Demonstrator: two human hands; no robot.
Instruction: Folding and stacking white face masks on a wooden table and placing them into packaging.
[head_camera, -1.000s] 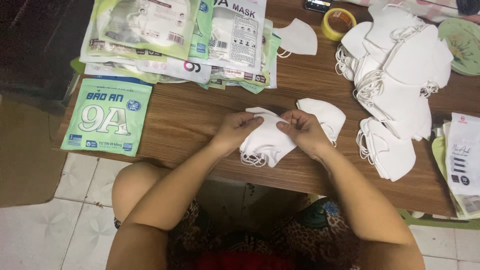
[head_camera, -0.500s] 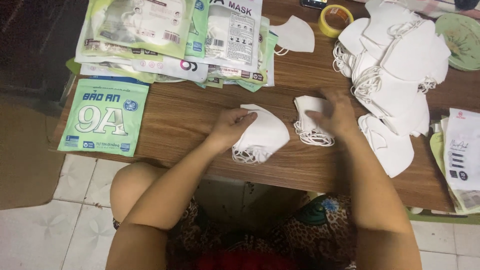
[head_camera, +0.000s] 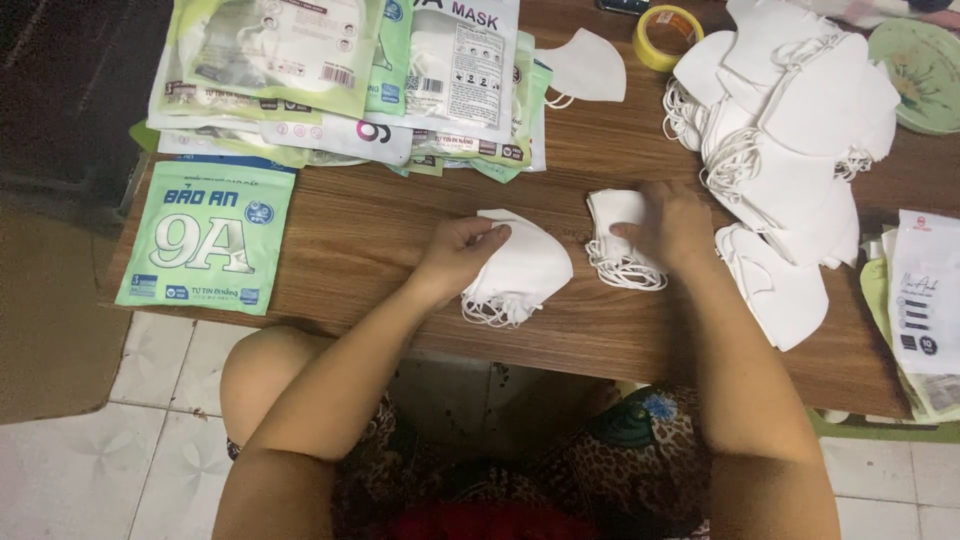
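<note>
Sorting folded white face masks on a wooden surface (head_camera: 380, 225), seen from above. The left hand (head_camera: 462, 250), at the centre of the frame, curls its grip over the upper left edge of a small stack of masks (head_camera: 525, 268), thumb and fingers closed on the topmost layers; the ear loops of this stack spill out at its lower edge. The right hand (head_camera: 672, 222), just right of centre, lies flat on a second, smaller stack of masks (head_camera: 618, 240), fingers extended and pressing down, not pinching; whether any layer is caught beneath the palm cannot be told. The two stacks lie near each other but apart.

The masks appear very light, soft and easily creased, so a stack is likely to slide or fan out under a sideways push. The thin elastic loops look prone to tangling with neighbouring loops. The firmer folded edge, opposite the loops, seems the best place to take hold, with a light pinch across all layers.

A large loose heap of masks (head_camera: 790, 150) fills the upper right of the frame, with a roll of yellow tape (head_camera: 668, 36) above it. Printed green-and-white pouches (head_camera: 330, 80) overlap at upper left, and one green pouch (head_camera: 208, 240) lies alone at the left edge of the surface.
</note>
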